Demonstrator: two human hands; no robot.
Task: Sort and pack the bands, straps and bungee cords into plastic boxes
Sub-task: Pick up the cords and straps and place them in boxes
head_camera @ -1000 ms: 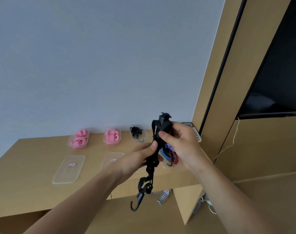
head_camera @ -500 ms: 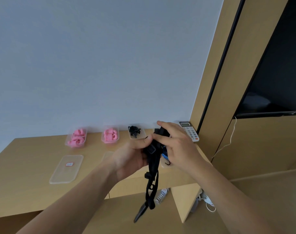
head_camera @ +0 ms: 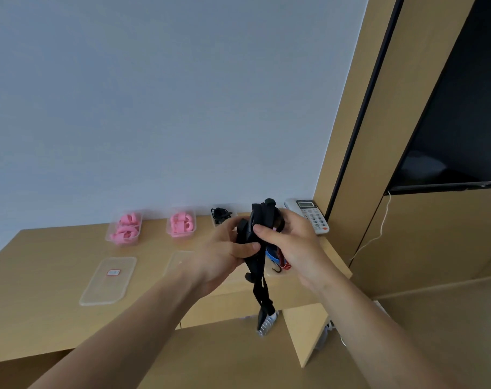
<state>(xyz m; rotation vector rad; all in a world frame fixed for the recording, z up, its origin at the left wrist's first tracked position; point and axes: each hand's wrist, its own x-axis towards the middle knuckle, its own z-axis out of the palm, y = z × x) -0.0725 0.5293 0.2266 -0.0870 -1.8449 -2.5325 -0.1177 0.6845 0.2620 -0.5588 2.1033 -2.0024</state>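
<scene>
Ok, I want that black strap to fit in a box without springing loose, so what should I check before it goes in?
1. Both hands hold the black strap: ok, left hand and right hand grip it.
2. Strap fully bundled: not ok, a tail hangs below the desk edge.
3. Target box open: ok, the box with black cords has no lid.
4. Room in that box: cannot tell, too small.
5. Pink bands kept apart: ok, in their own left pink box and right pink box.
6. Lid at hand: ok, a clear lid lies on the desk.
</scene>
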